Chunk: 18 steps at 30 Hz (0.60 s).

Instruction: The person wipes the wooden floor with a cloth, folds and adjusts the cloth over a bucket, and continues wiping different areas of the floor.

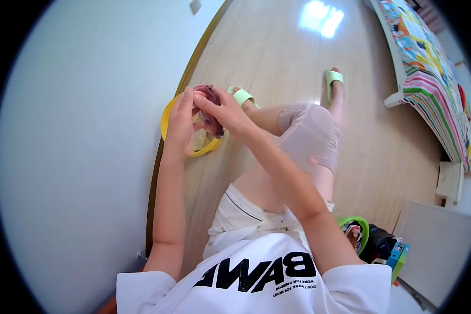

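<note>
Both my hands are raised together above a yellow-rimmed bin [167, 121] beside the wall. Between them is a dark red, crumpled, soft-looking thing [213, 125]; its kind I cannot make out. My right hand [229, 112] is closed around its right side, with the thumb across the top. On the other side, my left hand [181, 123] pinches at it, fingertips close to the right thumb. The fingers partly cover the thing. Pale, crumpled contents [199, 139] show inside the bin below.
A white wall [83, 136] runs along the left. My legs, with green slippers [335, 78], extend over the light floor [277, 47]. To the right stands a bed [417, 68] with a striped cover. A green basket [365, 230] holding items is behind my right elbow.
</note>
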Tool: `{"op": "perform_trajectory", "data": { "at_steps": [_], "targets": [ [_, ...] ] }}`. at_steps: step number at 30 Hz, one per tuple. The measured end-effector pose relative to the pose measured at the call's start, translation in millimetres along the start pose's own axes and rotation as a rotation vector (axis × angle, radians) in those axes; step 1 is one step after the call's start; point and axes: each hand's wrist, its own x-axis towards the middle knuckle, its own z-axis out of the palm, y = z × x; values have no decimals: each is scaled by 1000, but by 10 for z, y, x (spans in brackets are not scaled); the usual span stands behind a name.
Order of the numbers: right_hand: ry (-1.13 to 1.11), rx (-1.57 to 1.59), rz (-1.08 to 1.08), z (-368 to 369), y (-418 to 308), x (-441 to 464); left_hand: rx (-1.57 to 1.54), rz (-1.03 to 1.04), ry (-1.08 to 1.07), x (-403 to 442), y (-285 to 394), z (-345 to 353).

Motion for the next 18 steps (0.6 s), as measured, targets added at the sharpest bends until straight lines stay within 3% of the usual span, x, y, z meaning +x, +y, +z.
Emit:
{"op": "perform_trajectory", "data": {
  "at_steps": [3,5,9,10,14,18],
  "targets": [
    [128,-59,-119,-150,-308,-352,1,79,-129,-165,224,324],
    [222,105,-216,-302,-421,-447,-22,139,-204,-269,387,515],
    [276,329,-239,-486,-964,-863,274,374,26,-192,428,681],
    [274,375,-229,-530,-1141,-1019,219,397,34,-194,485,787],
    [293,466,-224,-668,-1428,-1507,-169,34,-570,-287,623,1051],
    [300,475,-303,-773,-1578,-2234,-74,74,-698,-687,584,1510]
  ]
}}
